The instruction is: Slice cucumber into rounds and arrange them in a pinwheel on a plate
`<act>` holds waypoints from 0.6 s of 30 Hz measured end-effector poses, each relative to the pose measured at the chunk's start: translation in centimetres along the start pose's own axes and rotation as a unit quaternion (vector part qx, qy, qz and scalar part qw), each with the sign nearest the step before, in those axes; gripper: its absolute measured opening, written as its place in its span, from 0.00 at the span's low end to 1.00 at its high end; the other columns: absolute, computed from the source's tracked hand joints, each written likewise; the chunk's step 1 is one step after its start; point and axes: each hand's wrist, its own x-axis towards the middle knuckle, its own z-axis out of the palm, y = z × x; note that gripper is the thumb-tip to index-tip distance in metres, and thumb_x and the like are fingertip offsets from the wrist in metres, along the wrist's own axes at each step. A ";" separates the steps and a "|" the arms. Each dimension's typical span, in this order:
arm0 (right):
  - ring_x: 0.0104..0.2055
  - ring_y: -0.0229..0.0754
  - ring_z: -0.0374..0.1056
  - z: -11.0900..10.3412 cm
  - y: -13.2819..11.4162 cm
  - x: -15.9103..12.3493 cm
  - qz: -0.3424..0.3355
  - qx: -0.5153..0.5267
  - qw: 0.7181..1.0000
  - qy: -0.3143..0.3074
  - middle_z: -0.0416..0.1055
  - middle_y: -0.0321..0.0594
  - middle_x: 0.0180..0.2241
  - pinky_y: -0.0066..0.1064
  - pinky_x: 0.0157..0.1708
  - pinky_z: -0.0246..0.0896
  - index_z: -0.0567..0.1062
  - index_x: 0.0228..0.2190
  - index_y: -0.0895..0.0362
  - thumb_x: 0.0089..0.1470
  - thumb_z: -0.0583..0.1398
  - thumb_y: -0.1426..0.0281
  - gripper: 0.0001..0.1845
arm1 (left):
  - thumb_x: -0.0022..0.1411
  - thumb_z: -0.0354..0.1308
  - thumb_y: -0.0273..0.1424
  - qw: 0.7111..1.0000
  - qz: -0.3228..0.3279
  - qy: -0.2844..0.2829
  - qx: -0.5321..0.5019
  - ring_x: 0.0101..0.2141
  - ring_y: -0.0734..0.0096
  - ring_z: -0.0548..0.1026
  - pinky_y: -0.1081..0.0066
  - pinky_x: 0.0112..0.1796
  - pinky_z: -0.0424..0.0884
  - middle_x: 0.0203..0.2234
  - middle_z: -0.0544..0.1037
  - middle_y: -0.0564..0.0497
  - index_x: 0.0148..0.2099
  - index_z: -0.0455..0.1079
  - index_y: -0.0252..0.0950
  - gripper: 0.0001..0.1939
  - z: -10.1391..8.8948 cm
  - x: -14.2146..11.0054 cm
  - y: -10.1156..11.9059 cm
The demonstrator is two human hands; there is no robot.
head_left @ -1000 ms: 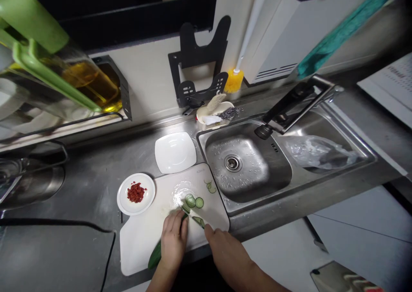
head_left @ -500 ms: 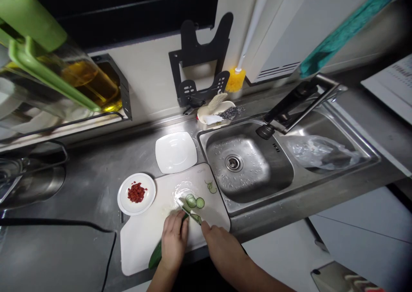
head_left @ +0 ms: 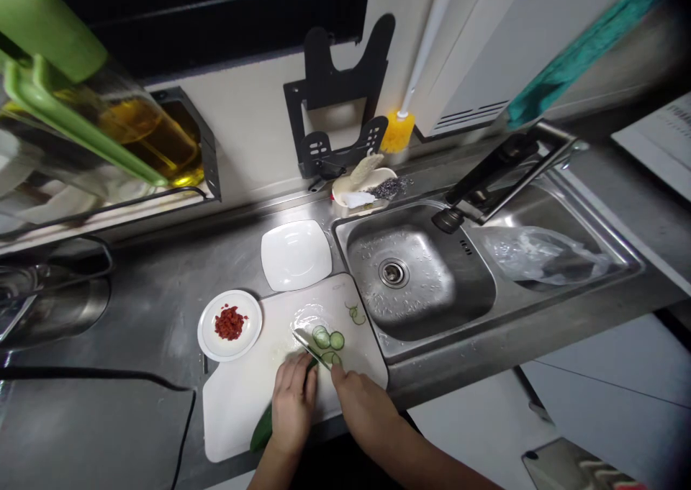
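Note:
My left hand (head_left: 293,402) is closed over a dark green cucumber (head_left: 262,429) lying on a white cutting board (head_left: 237,411). My right hand (head_left: 364,407) grips a knife (head_left: 309,345), whose handle is hidden in my fist. The blade lies across the cut end of the cucumber, close to my left fingertips. Just beyond the blade rest several thin cucumber slices (head_left: 337,340), some overlapping. Thin curved green strips (head_left: 355,314) lie near the board's right edge. Water glistens on the board around the slices.
Left of the board, a white plate (head_left: 206,333) holds chopped red pieces (head_left: 230,322). A square white dish (head_left: 296,255) sits behind the board. To the right are a steel sink (head_left: 421,324), a black faucet (head_left: 475,180) and a plastic bag (head_left: 545,252). An oil bottle (head_left: 151,141) stands on the left shelf.
The knife and my right hand have shifted slightly up and to the left. My left hand stays on the cucumber. The whole view has moved very slightly.

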 end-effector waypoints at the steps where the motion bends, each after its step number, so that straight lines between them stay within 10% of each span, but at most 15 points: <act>1: 0.36 0.46 0.72 0.0 0.0 0.1 -0.001 0.003 1.000 -0.002 0.75 0.47 0.34 0.30 0.31 0.64 0.68 0.47 0.59 0.55 0.42 0.83 0.24 | 0.62 0.50 0.30 1.000 0.000 0.000 -0.002 0.43 0.63 0.73 0.58 0.47 0.69 0.40 0.77 0.46 0.47 0.69 0.36 0.12 0.0 0.0 0.0; 18: 0.36 0.44 0.72 0.9 -0.5 1.5 -0.005 0.040 0.999 0.031 0.74 0.45 0.33 0.28 0.32 0.62 0.69 0.42 0.59 0.56 0.42 0.82 0.21 | 0.63 0.49 0.29 1.000 -0.001 -0.012 -0.003 0.45 0.63 0.73 0.58 0.49 0.68 0.42 0.76 0.46 0.48 0.68 0.36 0.13 0.1 -0.2 -0.2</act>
